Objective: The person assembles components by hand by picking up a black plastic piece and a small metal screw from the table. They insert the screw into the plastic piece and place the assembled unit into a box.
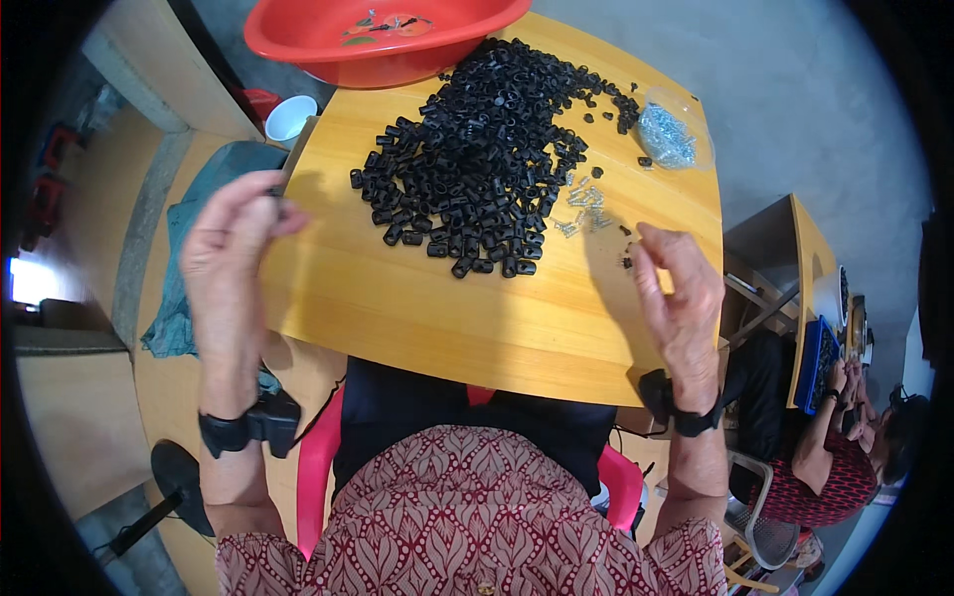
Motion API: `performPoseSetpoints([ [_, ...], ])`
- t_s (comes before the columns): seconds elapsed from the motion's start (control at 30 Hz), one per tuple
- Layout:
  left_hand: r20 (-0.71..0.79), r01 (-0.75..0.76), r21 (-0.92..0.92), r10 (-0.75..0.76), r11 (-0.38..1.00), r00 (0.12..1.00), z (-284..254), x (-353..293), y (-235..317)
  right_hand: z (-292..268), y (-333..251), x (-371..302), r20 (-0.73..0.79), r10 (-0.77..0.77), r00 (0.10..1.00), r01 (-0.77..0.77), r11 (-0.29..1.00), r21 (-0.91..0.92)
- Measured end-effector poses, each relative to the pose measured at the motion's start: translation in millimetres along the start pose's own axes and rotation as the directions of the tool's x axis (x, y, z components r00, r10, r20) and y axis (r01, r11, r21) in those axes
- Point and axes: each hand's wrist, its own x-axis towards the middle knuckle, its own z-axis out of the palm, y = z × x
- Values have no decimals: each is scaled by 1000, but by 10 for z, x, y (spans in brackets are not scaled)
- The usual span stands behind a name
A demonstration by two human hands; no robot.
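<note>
My left hand [234, 238] is raised by the table's left edge, fingers pinched round a small black part [275, 191] that is mostly hidden. Over the right side of the table, my right hand [681, 288] has thumb and forefinger apart, with nothing visible between them. Just beside those fingertips lie a few tiny black pieces [627, 262]. A large heap of black, short tube-like plastic parts [477, 189] covers the middle and back of the table. Between the heap and my right hand, several small silvery springs or screws [588, 211] lie loose; their kind is too small to tell.
A red basin [388, 70] stands at the table's back left, a clear tub of small silvery pieces [668, 137] at the back right. A white bowl [291, 119] is beyond the left edge. On the right, another person [825, 467] works beside a blue tray [818, 363].
</note>
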Motion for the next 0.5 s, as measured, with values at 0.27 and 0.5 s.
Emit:
performPoseSetpoints([
  [0.27, -188, 270, 158, -240, 950, 952, -1188, 105, -680, 107, 414, 191, 112, 293, 950, -306, 944, 126],
  [0.5, -276, 184, 281, -104, 942, 956, -1041, 34, -800, 356, 593, 554, 169, 285, 943, -303, 948, 93],
])
